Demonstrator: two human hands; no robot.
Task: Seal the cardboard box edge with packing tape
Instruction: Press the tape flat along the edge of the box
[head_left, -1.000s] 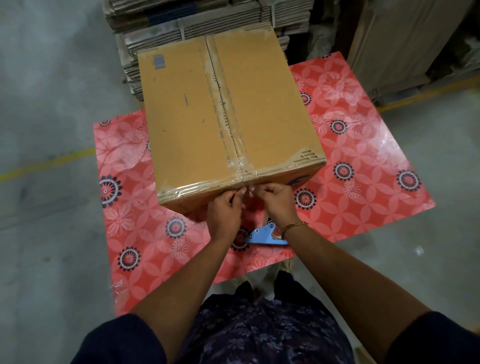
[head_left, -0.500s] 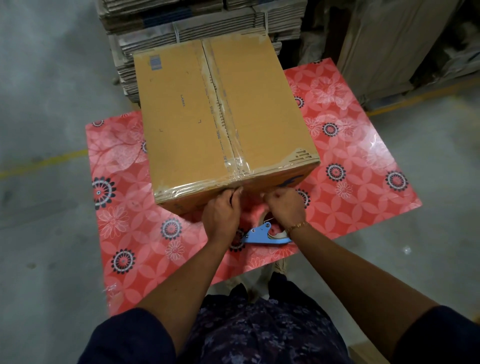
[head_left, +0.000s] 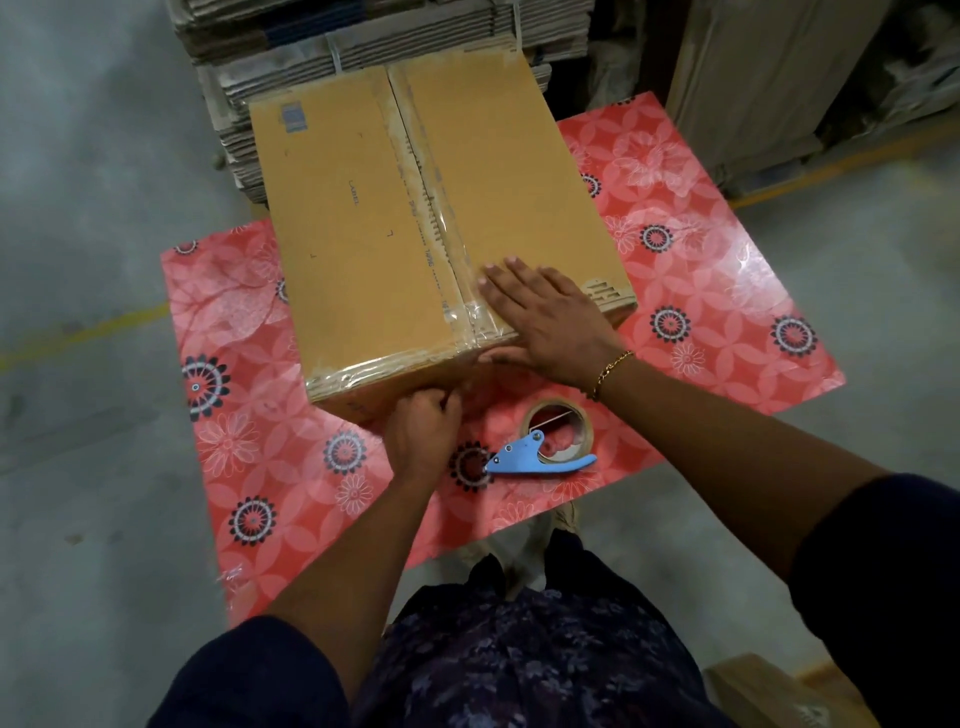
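Right hand (head_left: 545, 322) flat, left hand (head_left: 423, 431) curled, on box (head_left: 363, 249).

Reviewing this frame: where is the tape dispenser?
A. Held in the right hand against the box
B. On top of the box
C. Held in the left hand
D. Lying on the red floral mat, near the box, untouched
D: the tape dispenser lies on the red floral mat, while the right hand presses flat on the box and the left hand is at the box's near face.
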